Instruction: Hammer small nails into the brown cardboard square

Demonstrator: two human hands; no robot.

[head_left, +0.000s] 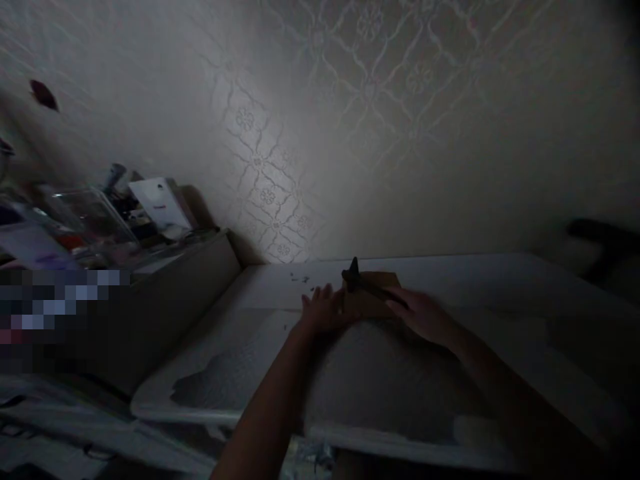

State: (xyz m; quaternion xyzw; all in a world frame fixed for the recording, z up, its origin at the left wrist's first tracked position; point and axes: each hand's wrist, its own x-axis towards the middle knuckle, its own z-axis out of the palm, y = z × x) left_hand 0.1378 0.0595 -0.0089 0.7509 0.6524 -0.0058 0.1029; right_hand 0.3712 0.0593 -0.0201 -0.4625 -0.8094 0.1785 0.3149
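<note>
In my right hand [417,315] is the handle of a dark hammer [370,285]. Its head is raised over the left part of a small brown board [375,303], which looks like wood or cardboard. The fingers are wrapped round the handle. My left hand [323,310] rests at the board's left edge, fingers spread toward the wall and the thumb side against the board. Whether a small thing sits between thumb and forefinger is too dark to see. Tiny dark bits [304,279], perhaps nails, are scattered on the white table [270,287] beyond my left hand.
A patterned wall [375,167] rises behind the table. To the left stands a cabinet [190,307] crowded with a clear plastic box [95,213], a white box [163,202] and other items. A dark blurred object [603,240] juts in at the right. The room is dim.
</note>
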